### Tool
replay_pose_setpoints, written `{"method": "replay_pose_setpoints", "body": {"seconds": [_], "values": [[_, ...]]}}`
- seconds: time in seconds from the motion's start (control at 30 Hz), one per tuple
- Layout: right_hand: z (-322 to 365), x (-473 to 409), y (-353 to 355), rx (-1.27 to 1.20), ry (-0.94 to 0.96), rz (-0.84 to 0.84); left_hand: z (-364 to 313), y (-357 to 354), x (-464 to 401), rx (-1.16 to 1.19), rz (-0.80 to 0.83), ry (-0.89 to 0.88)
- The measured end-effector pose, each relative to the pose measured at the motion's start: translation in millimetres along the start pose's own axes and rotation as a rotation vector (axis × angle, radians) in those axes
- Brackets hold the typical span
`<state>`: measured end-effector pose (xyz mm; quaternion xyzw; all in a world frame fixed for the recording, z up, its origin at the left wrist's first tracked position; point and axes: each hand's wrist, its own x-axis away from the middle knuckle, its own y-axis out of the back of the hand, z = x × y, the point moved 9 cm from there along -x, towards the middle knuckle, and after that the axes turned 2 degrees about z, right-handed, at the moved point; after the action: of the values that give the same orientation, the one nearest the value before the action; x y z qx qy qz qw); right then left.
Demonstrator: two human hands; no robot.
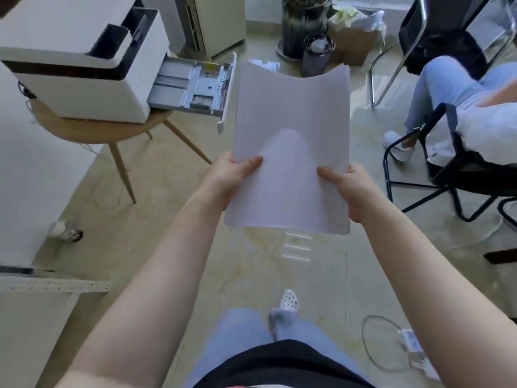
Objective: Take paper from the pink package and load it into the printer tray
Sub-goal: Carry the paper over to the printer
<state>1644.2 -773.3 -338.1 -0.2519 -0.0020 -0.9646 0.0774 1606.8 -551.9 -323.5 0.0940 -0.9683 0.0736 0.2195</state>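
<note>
A stack of white paper [291, 113] is held up in front of me, above the floor, its far edge bowed. My left hand [228, 177] grips the stack's near left edge, thumb on top. My right hand [351, 191] grips the near right edge the same way. The white printer [75, 60] stands on a round wooden table [92, 130] at the upper left. Its grey paper tray [193, 85] is pulled out toward the right, just left of the paper stack, and looks bare inside. The pink package is not in view.
A seated person's legs [444, 88] and a black chair [447, 175] are at the right. A plant pot [302, 26], a small bin [317, 56] and a cardboard box [352, 43] stand at the back. A cable and adapter [408, 340] lie on the floor at lower right.
</note>
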Motion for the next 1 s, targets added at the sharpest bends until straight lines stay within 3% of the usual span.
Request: {"method": "replay_pose_setpoints", "body": {"seconds": [0.77,1.0], "values": [[221.3,-416.3,80.9,0.004,0.013,0.021,-184.8,-106.6,-420.5,0.027,-0.024,-0.001],[282.3,-543.6,78.0,0.081,0.003,0.134,-225.2,-112.3,-527.9,0.08,-0.111,0.001]]}}
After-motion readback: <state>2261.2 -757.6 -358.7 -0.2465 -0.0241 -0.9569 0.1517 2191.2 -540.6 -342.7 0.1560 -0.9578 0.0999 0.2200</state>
